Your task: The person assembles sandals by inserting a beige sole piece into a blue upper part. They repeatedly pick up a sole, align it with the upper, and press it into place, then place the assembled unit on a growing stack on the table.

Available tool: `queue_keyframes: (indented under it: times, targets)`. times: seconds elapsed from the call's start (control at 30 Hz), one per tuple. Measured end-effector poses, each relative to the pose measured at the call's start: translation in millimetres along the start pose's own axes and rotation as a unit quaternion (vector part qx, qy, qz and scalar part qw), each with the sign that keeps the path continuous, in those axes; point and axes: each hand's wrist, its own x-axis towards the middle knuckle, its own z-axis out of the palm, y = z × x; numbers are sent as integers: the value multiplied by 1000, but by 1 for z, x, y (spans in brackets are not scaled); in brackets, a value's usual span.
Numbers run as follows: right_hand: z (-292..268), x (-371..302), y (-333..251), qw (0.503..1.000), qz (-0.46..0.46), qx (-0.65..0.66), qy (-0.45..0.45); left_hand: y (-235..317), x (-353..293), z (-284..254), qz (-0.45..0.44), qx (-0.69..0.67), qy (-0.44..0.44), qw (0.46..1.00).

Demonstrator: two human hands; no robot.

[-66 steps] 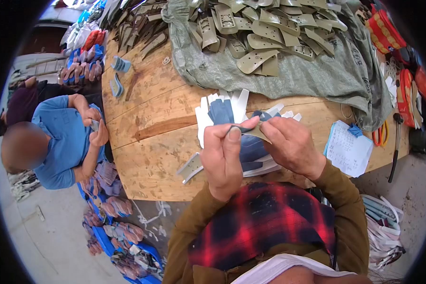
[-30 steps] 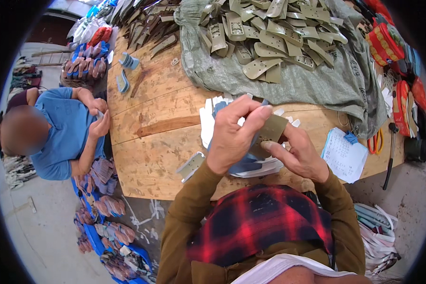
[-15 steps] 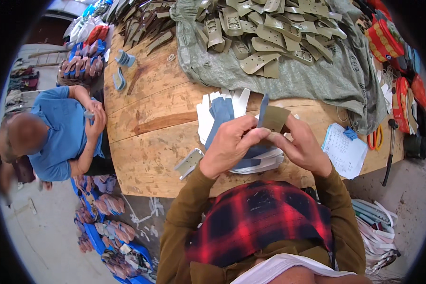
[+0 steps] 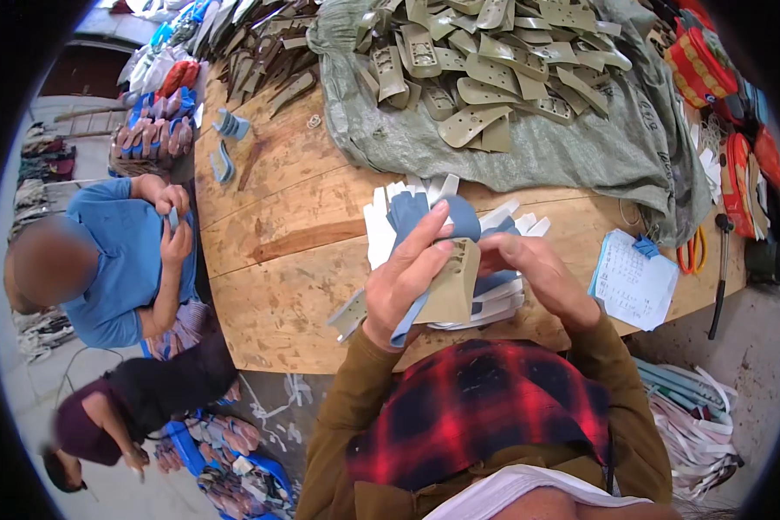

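Above the worktop (image 4: 277,303), the left hand (image 4: 396,286), its grip closed, holds the olive plate (image 4: 449,295) at its three o'clock, long axis one-to-seven; the half-curled right hand (image 4: 548,276) is just beside, its hold unclear.

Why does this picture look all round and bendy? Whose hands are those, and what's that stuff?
A person wears a wide fisheye camera on their head, looking down; its lens bends straight edges. Those are their bare left hand and right hand. The left holds a curved, holed olive plate, with a blue piece alongside. The right is close by; I can't tell whether it touches. On the wooden table lie white and blue pieces, a written paper, and a heap of olive plates on a grey-green woven sheet. A co-worker in a blue shirt is at the left.
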Motion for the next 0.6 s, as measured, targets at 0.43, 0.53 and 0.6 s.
queue_keyframes:
  times: [0.43,0.53,0.6]
  targets:
    - [30,17,-1,980,-119,-42,152,-2,-19,3,-28,3,21,999]
    - [34,13,1,974,-123,-62,182,-5,-24,4,-43,9,23,999]
    - [35,13,4,970,-128,-82,189,-8,-23,4,-28,52,19,998]
